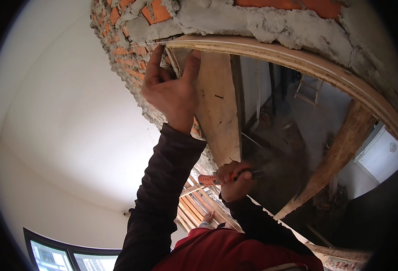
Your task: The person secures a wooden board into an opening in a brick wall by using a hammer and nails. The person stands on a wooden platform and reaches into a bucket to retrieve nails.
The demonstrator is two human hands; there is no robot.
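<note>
My left hand (172, 95) is raised to the upper left end of a curved plywood strip (280, 52), thumb and forefinger apart against its edge, other fingers curled. A thin white line (135, 45) runs leftward from there. Below the strip stands a tilted wooden board (215, 104) with a nail in it. Lower down, my right hand (233, 185) is closed round an orange-and-black hand tool (208, 179); its head is blurred.
Rough brick-and-mortar wall (154, 13) borders the opening. A dark space below holds a small ladder (305, 90); a rough timber (325, 158) crosses it diagonally. Wooden slats (190, 205) and a bare foot (208, 217) are below me. A window (50, 255) is at lower left.
</note>
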